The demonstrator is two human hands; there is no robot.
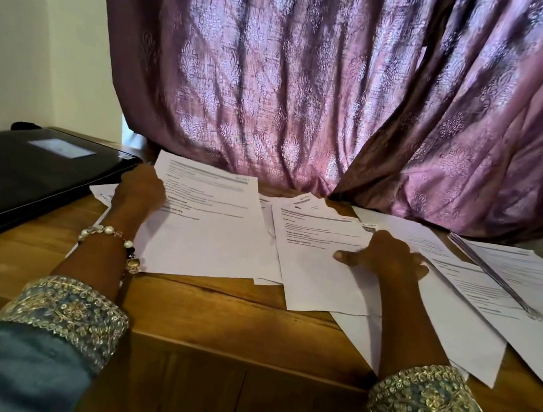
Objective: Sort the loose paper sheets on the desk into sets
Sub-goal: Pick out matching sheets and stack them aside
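Several printed white sheets lie spread over the wooden desk (215,305). My left hand (141,188) rests on the left edge of a large printed sheet (205,224) in the middle left; its fingers are hidden from view. My right hand (384,258) lies flat with fingers spread on another printed sheet (317,267) to the right of centre. More overlapping sheets (472,294) fan out to the right, some hanging over the desk's front edge. A small sheet (307,202) pokes out at the back.
A closed black laptop (18,179) sits at the left of the desk. A purple patterned curtain (314,83) hangs behind, touching the desk's back edge. A thin stapled set (510,272) lies at the far right. A white wall (26,35) stands at left.
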